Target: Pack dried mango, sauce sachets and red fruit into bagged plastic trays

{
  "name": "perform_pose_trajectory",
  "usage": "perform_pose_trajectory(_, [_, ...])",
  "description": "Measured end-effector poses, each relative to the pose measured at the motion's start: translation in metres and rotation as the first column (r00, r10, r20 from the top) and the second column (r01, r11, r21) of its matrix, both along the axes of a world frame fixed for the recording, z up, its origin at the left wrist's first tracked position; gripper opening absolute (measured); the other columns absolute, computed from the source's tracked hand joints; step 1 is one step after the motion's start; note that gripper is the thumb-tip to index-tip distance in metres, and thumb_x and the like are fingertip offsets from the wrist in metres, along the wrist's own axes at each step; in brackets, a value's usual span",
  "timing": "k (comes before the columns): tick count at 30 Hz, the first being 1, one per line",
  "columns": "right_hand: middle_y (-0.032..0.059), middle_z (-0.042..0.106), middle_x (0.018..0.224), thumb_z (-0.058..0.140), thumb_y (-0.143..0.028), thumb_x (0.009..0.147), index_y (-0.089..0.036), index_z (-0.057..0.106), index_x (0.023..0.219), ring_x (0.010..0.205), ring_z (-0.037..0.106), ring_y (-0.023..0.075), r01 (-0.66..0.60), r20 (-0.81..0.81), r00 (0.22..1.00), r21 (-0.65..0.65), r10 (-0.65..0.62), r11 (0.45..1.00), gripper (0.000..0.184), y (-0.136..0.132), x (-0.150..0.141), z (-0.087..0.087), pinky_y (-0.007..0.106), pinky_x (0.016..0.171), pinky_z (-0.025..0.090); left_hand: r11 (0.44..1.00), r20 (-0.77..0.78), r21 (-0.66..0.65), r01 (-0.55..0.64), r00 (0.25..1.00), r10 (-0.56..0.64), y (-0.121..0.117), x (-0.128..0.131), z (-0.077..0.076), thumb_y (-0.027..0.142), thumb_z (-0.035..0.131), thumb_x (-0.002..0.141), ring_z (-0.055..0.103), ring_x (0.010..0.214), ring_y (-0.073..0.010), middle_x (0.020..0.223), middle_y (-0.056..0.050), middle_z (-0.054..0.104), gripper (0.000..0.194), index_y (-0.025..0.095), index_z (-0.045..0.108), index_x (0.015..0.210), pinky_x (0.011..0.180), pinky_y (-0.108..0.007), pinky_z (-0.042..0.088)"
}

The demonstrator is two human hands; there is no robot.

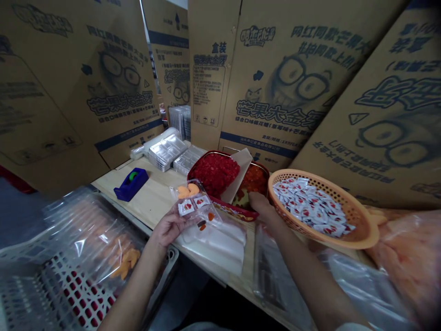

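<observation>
Head view: a clear plastic packet [196, 207] of orange pieces and red-and-white sachets is clamped in the left-hand grip [168, 228]. It is held above the pale wooden tabletop [151, 202], its long axis tilted away toward a shallow red tray [225, 207] of diced red food. The right-hand grip [262, 205] is curled at the tray's edge, just beside an orange woven plastic basket [358, 225] heaped with white-and-red sachets [306, 207]; whether anything is clamped there cannot be told. A blue tape dispenser [131, 184] is placed on the tabletop, and printed cardboard cartons [275, 78] are stood behind.
</observation>
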State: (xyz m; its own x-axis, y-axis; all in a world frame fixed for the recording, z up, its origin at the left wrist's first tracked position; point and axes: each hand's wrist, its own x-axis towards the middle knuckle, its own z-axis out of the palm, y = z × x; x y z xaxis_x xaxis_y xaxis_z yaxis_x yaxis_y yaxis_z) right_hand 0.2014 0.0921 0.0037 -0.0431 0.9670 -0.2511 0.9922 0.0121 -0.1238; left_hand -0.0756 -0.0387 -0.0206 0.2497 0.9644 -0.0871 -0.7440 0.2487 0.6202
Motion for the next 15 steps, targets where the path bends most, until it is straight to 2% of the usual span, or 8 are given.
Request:
perform_pose_trajectory(4, [0.0137,0.068,0.095,0.038,-0.007,0.078,-0.012,0.068,0.095,0.087,0.063,0.0196,0.03,-0.03,0.999,-0.021,-0.03,0.999,0.034,0.003,0.0,-0.009,0.026,0.069,0.045,1.0,0.006,-0.007,0.004,1.0,-0.004,-0.001,-0.001,-0.002,-0.009,0.045,0.062,0.05,0.116,-0.0284,0.119,-0.005,0.06,0.073,0.024,0.042,0.126,0.104,-0.055,0.028])
perform_pose_trajectory(7, [0.0138,0.068,0.09,0.038,-0.008,0.079,-0.01,0.068,0.092,0.083,0.063,0.0183,0.015,-0.076,0.997,0.016,-0.013,1.0,0.032,0.001,0.0,-0.006,0.024,0.068,0.045,1.0,0.013,-0.016,-0.002,1.0,0.003,-0.002,0.0,0.0,-0.01,0.045,0.061,0.05,0.115,-0.0285,0.117,-0.005,0.061,0.074,0.024,0.041,0.127,0.103,-0.055,0.028])
perform_pose_trajectory(12, [0.0147,0.065,0.093,0.047,-0.009,0.076,-0.01,0.066,0.091,0.087,0.06,0.0181,-0.027,-0.155,0.987,0.161,0.052,0.987,0.024,-0.018,-0.005,0.017,0.024,0.072,0.043,0.999,0.033,-0.031,-0.009,0.999,0.01,-0.006,0.002,0.003,-0.01,0.044,0.06,0.053,0.112,-0.0276,0.11,-0.004,0.064,0.075,0.024,0.041,0.126,0.102,-0.056,0.029])
perform_pose_trajectory(14, [0.011,0.064,0.094,0.048,-0.01,0.076,-0.013,0.065,0.089,0.085,0.059,0.016,-0.058,-0.26,0.957,0.251,0.125,0.966,0.022,-0.036,-0.017,0.028,0.023,0.072,0.042,0.999,0.028,-0.03,-0.011,1.0,0.012,-0.006,0.004,0.003,-0.009,0.045,0.059,0.055,0.109,-0.027,0.108,-0.004,0.065,0.071,0.023,0.044,0.123,0.101,-0.055,0.031])
perform_pose_trajectory(15, [0.008,0.064,0.09,0.049,-0.01,0.075,-0.015,0.065,0.086,0.081,0.059,0.0147,-0.093,-0.349,0.917,0.283,0.193,0.955,0.02,-0.048,-0.025,0.034,0.023,0.07,0.043,0.999,0.026,-0.03,-0.014,1.0,0.015,-0.007,0.005,0.003,-0.009,0.045,0.059,0.056,0.108,-0.0264,0.107,-0.004,0.065,0.069,0.022,0.046,0.121,0.1,-0.055,0.032])
